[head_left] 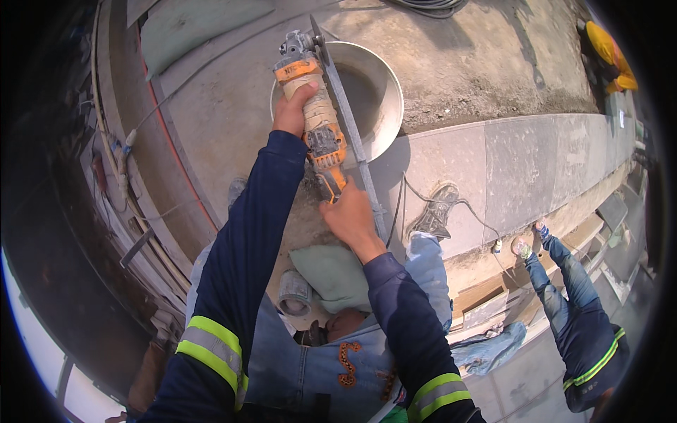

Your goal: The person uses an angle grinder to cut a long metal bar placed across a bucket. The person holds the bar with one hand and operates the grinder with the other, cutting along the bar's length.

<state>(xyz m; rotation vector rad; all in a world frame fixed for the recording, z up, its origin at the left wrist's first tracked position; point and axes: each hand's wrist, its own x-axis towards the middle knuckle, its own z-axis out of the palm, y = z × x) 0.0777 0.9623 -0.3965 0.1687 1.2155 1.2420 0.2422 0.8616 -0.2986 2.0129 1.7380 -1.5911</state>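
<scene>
My left hand (296,109) grips the tape-wrapped front body of an orange angle grinder (326,148). My right hand (350,218) is closed around its rear handle. The grinder's dusty disc (319,39) is turned edge-on at the upper end of a long, narrow grey strip (352,134), which runs alongside the tool; whether they touch I cannot tell. The strip lies across a white bucket (386,99) of murky grey water, its lower end beside my right knee. A pale green sack (321,271) and a small grey cylindrical container (295,292) lie below.
Pale slabs (518,180) run right of my booted foot (434,211), with cables across them. Another person (582,338) is at lower right; another in yellow (608,53) is at upper right. Planks and an orange cable (176,158) run along the left, near another green sack (183,35).
</scene>
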